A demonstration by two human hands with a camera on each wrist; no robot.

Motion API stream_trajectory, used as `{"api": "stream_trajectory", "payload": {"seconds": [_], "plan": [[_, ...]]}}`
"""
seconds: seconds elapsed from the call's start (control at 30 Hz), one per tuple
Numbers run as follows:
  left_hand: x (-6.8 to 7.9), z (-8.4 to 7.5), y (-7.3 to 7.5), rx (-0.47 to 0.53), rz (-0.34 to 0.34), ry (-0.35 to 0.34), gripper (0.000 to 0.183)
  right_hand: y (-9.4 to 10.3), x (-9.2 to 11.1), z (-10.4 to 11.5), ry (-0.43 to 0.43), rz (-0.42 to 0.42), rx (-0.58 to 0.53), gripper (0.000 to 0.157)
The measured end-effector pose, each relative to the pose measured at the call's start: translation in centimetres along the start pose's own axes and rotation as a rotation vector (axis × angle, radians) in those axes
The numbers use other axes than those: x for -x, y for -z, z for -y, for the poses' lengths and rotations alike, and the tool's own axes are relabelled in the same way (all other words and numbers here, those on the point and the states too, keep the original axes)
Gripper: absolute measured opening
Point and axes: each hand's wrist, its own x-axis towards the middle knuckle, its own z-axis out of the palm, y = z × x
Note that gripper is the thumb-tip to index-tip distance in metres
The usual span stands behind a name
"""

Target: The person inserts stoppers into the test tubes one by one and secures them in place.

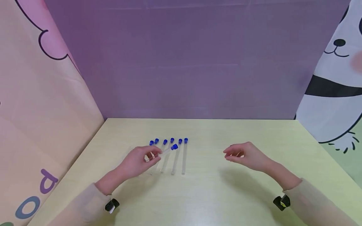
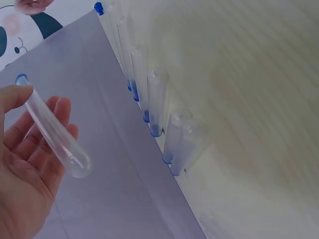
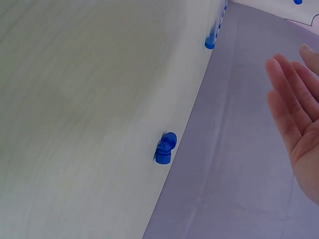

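My left hand [image 1: 139, 161] pinches a clear test tube [image 2: 55, 127] between thumb and fingers, above the table. In the head view its blue cap [image 1: 174, 146] points right; the rounded bottom shows in the left wrist view. Beneath and beside this hand, several blue-capped test tubes [image 1: 184, 158] lie in a row, caps toward the far edge, some partly hidden by the hand. My right hand [image 1: 244, 156] hovers over the right side of the table, fingers loosely bent and holding nothing. Small blue caps [image 3: 164, 149] lie on the tabletop near it in the right wrist view.
The pale wooden table [image 1: 203, 201] ends at a purple backdrop [image 1: 198, 62]. A printed pink sheet [image 1: 42, 110] stands along the left side, and a panel with a cartoon panda [image 1: 333, 110] along the right.
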Motion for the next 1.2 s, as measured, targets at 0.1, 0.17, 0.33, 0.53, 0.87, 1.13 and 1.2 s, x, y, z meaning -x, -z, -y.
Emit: {"api": "stream_trajectory", "payload": {"seconds": [0.1,0.17,0.33,0.53,0.87,1.13,1.2], "plan": [[0.3,0.2,0.4,-0.022,-0.029,0.014,0.014,0.2,0.4,0.0,0.002,-0.008,0.026,0.022],[0.5,0.4,0.6,-0.038,-0.048,0.019,0.013,0.2,0.6,-0.2,0.004,-0.015,0.042,0.022],[0.8,1.2,1.0,-0.058,-0.086,0.010,0.012,0.2,1.0,-0.8,0.018,-0.027,0.073,0.021],[1.1,2.3,1.5,-0.052,-0.080,0.027,0.016,0.3,1.5,-1.3,0.013,-0.029,0.101,0.021],[1.2,3.9,2.3,-0.017,-0.077,0.062,0.019,0.5,2.1,-1.8,-0.009,-0.032,0.113,0.022],[1.6,5.3,2.6,-0.037,-0.028,0.106,0.023,0.3,2.5,-2.3,0.004,-0.041,0.109,0.023],[1.6,5.8,2.5,-0.025,-0.016,0.113,0.025,0.2,2.6,-2.4,0.005,-0.041,0.110,0.023]]}}
